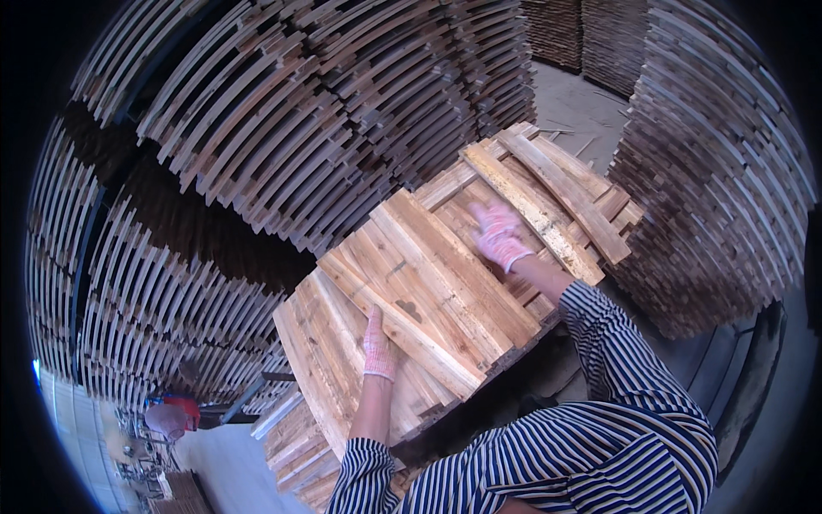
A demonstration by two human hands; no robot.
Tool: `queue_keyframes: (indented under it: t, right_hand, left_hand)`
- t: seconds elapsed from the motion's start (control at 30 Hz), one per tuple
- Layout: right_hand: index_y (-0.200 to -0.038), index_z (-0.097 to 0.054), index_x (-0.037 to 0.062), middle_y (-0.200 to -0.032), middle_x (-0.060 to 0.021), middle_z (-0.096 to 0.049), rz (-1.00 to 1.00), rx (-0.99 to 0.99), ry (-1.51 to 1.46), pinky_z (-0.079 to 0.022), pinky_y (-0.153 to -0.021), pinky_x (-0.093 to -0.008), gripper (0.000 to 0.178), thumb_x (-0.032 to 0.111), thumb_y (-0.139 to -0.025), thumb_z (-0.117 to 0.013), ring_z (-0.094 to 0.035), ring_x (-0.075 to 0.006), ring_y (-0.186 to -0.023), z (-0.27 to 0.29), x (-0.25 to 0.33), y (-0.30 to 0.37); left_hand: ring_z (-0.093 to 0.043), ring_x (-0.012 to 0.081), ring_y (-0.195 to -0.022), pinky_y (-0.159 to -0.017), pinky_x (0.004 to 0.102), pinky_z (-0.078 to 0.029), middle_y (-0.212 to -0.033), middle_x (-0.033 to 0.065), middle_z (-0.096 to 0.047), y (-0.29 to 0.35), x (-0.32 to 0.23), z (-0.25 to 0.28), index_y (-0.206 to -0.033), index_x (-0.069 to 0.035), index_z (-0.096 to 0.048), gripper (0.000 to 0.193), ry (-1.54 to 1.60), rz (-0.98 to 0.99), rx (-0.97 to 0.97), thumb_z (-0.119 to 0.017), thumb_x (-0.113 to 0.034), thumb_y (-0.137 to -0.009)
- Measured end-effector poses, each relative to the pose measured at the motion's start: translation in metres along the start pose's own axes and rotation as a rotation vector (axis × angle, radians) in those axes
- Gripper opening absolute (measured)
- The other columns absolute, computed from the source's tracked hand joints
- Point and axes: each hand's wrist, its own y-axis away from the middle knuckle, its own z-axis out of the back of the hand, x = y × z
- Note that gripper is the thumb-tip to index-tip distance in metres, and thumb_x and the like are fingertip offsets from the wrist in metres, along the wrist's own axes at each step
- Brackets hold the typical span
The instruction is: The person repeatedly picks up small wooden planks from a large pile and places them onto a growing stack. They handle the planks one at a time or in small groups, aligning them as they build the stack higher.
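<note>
A stack of pale, rough wooden boards (432,270) lies in front of me, its top layer uneven. My left hand (379,349), in a pinkish-white knit glove, is at the near edge of a loose wooden board (407,334) lying aslant on the stack. One digit rests along that board, and the other fingers look tucked at its edge, partly hidden. Farther right, my right hand (498,236), gloved alike and blurred by motion, is over the boards with its fingers apart and nothing in them. Beside it lies a board with a rough, flaky face (535,214).
Tall stacks of layered boards rise at the left and back (257,111) and at the right (719,163). Wood scraps (586,146) lie on the floor beyond. At lower left are more boards (300,454) and, farther off, a person in a pale hat (165,420).
</note>
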Motion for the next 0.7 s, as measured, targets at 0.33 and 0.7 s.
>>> queue_keyframes:
  t: [0.33, 0.7]
  right_hand:
    - [-0.121, -0.067, 0.0169, -0.118, -0.0209, -0.061, -0.125, 0.136, -0.083, -0.052, -0.092, -0.0539, 0.043, 0.043, -0.087, -0.068, -0.061, -0.0347, -0.114, 0.001, -0.026, -0.026]
    - [-0.136, -0.058, 0.0288, -0.113, -0.0203, -0.063, -0.340, -0.164, 0.168, -0.055, -0.080, -0.0535, 0.055, 0.032, -0.082, -0.073, -0.065, -0.0388, -0.106, 0.046, -0.173, -0.072]
  left_hand:
    - [-0.069, 0.0378, -0.106, -0.093, 0.0549, -0.058, -0.119, 0.0204, -0.069, 0.004, 0.002, -0.026, -0.130, -0.001, -0.058, 0.050, -0.051, -0.038, -0.037, -0.060, -0.042, -0.102]
    - [-0.071, 0.0400, -0.097, -0.088, 0.0540, -0.059, -0.110, 0.0241, -0.072, 0.008, -0.001, -0.029, -0.119, 0.003, -0.063, 0.057, -0.081, -0.055, -0.067, -0.055, -0.050, -0.102]
